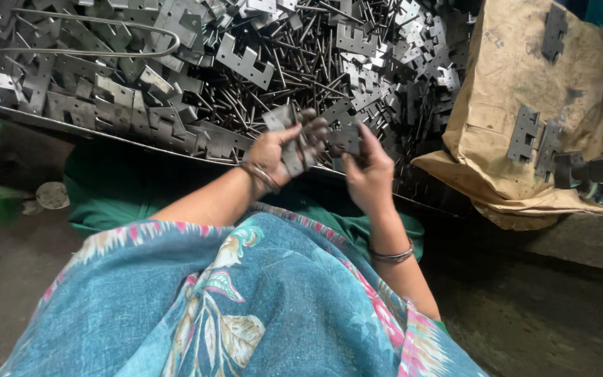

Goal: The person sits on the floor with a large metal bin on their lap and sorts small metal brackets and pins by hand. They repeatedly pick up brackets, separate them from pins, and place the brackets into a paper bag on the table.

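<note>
Hands, two: left hand (284,148) clasps several flat grey notched hinge plates (293,143); right hand (368,171) pinches one plate (347,137). Beyond both, uncounted steel plates and thin pins (294,70).

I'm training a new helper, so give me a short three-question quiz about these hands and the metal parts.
1. True or false: the left hand holds flat metal plates.
2. What lies mixed among the plates in the big pile? A) metal pins B) wooden pegs C) rubber rings
3. What do the few plates on the far right rest on?

Key
1. True.
2. A, thin metal pins.
3. A brown paper sack, beside the right hand.
</note>
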